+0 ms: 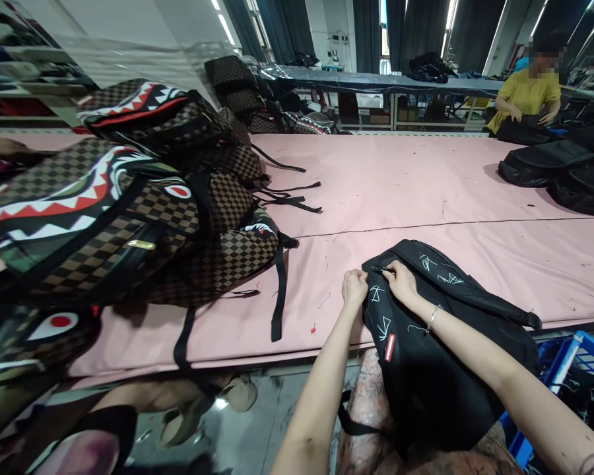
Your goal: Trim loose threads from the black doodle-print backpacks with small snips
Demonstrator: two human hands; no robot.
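Observation:
A black backpack with white line drawings and a small red-and-white label lies partly on the pink-covered table and partly over my lap. My left hand is closed at the bag's upper left edge, gripping the fabric there. Close beside it, my right hand pinches a small dark item at the bag's top. The fingers hide most of that item, so its kind is unclear. One shoulder strap runs along the bag's right side.
Checkered backpacks with shark-mouth prints are piled on the left, straps trailing over the pink table. Another person in a yellow top handles black bags at the far right. A blue crate stands by my right side.

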